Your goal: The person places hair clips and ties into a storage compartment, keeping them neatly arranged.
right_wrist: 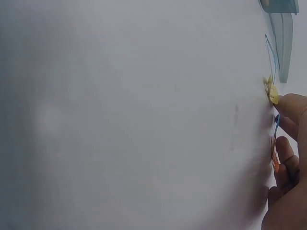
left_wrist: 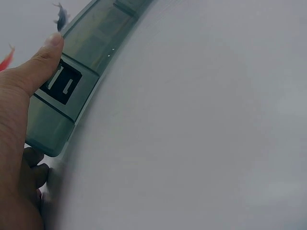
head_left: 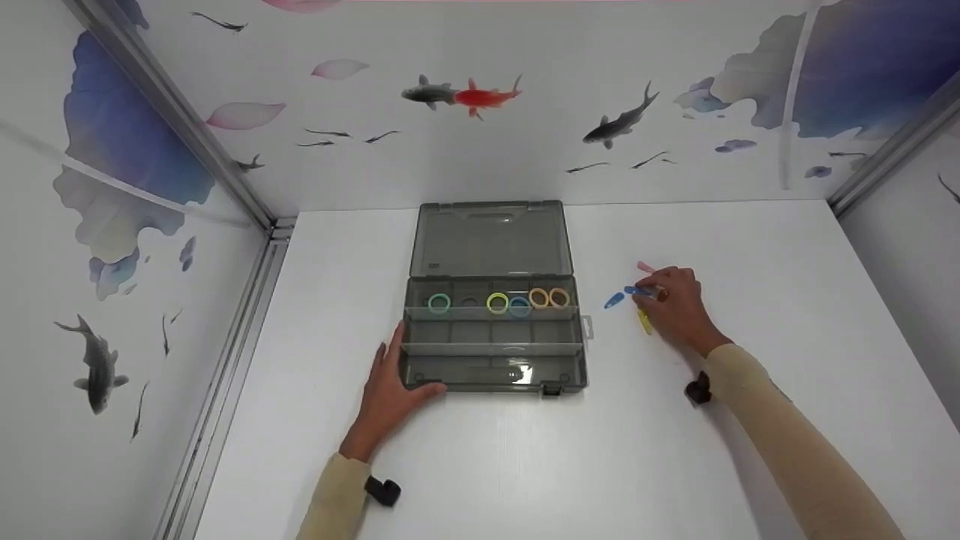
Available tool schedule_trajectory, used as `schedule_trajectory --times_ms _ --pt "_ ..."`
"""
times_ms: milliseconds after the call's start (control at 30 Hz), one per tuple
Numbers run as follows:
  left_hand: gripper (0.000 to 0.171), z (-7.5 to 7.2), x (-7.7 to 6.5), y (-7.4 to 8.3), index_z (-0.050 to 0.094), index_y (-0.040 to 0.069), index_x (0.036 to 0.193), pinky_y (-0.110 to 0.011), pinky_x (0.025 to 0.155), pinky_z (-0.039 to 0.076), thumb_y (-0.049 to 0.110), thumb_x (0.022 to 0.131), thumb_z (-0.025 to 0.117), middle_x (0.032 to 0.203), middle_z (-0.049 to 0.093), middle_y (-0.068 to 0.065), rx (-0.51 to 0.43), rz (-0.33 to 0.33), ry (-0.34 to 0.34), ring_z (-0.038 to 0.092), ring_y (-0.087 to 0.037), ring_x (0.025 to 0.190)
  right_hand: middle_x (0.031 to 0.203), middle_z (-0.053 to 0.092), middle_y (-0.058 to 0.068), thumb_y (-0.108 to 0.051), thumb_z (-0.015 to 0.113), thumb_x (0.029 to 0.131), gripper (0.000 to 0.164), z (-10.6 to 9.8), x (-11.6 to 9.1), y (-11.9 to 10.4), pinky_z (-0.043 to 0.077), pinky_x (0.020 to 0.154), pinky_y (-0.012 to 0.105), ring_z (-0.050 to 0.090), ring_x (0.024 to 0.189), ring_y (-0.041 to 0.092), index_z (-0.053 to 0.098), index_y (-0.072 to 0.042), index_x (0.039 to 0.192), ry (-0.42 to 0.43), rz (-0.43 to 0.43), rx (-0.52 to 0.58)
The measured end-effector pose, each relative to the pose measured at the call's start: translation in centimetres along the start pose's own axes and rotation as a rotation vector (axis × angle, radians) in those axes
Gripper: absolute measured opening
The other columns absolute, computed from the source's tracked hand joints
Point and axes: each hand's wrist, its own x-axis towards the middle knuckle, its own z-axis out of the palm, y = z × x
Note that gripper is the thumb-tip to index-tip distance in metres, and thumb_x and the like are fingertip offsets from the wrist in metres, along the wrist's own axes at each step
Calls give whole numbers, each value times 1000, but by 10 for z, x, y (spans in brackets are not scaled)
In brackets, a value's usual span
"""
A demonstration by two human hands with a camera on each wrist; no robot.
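Observation:
A grey see-through compartment box [head_left: 492, 367] lies with its lid [head_left: 491, 240] laid back. My left hand [head_left: 390, 397] rests at its front left corner, fingers along the left side. In the left wrist view the thumb [left_wrist: 45, 60] lies over the front wall by a dark latch [left_wrist: 62, 84]. To the right of the box, my right hand [head_left: 679, 304] pinches a small blue hair clip [head_left: 631, 289] between thumb and forefinger. Around it lie another blue clip [head_left: 614, 301], a pink clip [head_left: 645, 266] and a yellow clip [head_left: 644, 322]. An orange clip [right_wrist: 275, 163] shows by the fingers.
Several coloured rings sit in the box's back row, among them a green ring [head_left: 439, 303], a yellow ring [head_left: 497, 303] and an orange ring [head_left: 559, 298]. The white table [head_left: 480, 457] meets a printed back wall [head_left: 480, 165] just behind the lid.

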Motion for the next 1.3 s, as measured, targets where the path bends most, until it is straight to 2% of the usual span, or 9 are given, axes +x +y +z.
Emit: schedule_trajectory --times_ms 100,333,533,633,767,867,1100,1300 --pt "130 0 0 0 13 36 179 -84 121 22 60 81 95 182 21 -19 5 4 1 10 -51 167 132 53 16 -22 77 107 17 0 0 -1 41 99 48 41 125 36 79 -9 117 2 -4 12" --pt "127 0 0 2 15 32 179 -83 121 25 61 83 94 181 23 -20 29 0 14 9 -52 167 119 61 14 -19 78 106 15 3 2 4 37 92 45 43 118 32 83 -7 113 33 -86 13" --pt "129 2 0 0 15 35 179 -83 120 26 64 81 94 180 25 -21 48 -8 21 10 -52 167 119 62 13 -19 77 106 15 3 1 1 42 93 44 44 119 31 83 -7 112 36 -92 14" --pt "129 2 0 0 15 35 179 -83 120 26 64 80 94 180 25 -21 49 -2 22 11 -52 167 119 65 16 -15 78 105 13 2 2 -7 43 95 47 47 120 34 83 -4 110 51 -152 16" --pt "129 1 0 1 15 37 179 -83 121 25 65 80 94 181 24 -20 34 -5 19 10 -50 167 118 69 20 -9 82 101 11 0 4 -20 38 103 55 49 124 39 84 0 106 72 -249 22" --pt "129 1 1 1 15 37 179 -82 121 26 65 80 94 181 24 -19 29 -4 17 11 -50 167 117 69 20 -8 84 99 10 1 4 -29 35 107 59 48 125 40 84 0 105 75 -288 17" --pt "128 1 1 0 16 36 179 -83 120 25 64 82 94 181 25 -16 39 16 24 9 -51 167 112 69 17 -8 85 98 8 7 5 -43 34 105 57 48 117 35 85 -2 103 67 -333 15" --pt "128 0 0 4 17 33 179 -84 121 23 62 82 94 181 25 -17 33 17 21 6 -54 166 109 70 17 -5 87 96 6 14 5 -59 36 102 55 51 112 36 84 -2 100 71 -431 39"
